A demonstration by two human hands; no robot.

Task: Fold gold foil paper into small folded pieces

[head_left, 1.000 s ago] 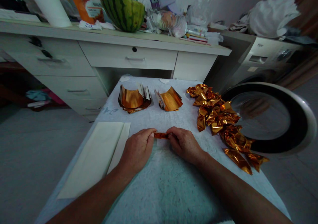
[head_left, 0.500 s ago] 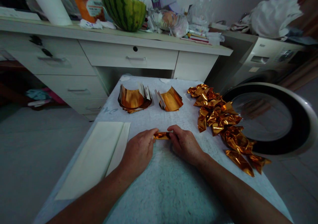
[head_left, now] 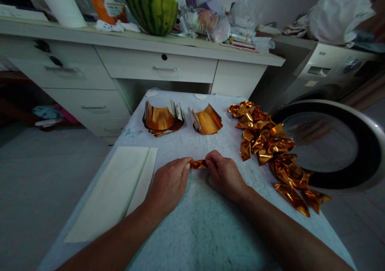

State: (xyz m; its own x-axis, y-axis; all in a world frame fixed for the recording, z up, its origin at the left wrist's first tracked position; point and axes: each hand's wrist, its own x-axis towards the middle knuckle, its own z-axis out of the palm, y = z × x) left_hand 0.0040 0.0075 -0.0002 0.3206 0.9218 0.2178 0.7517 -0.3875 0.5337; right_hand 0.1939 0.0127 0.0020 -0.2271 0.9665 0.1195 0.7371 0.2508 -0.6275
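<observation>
A narrow folded strip of gold foil paper (head_left: 197, 164) stretches between my two hands over the middle of the table. My left hand (head_left: 171, 178) pinches its left end, and my right hand (head_left: 224, 175) pinches its right end between thumb and fingers. Both ends are hidden by the fingertips. Beyond the hands stand two curved stacks of gold foil sheets, a thicker left stack (head_left: 159, 119) and a smaller right stack (head_left: 208, 120). To the right lies a long heap of folded gold foil pieces (head_left: 267, 140).
Pale folded paper (head_left: 111, 191) lies along the left of the cloth-covered table (head_left: 198, 231). A white desk (head_left: 180, 68) with a cut watermelon (head_left: 150, 12) and clutter stands behind. On the right, a washing machine's open round door (head_left: 327, 142) reaches up to the table edge.
Both hands still pinch the foil strip, which shows slightly less length between them. The fingers have shifted a little, and the whole view has moved slightly.
</observation>
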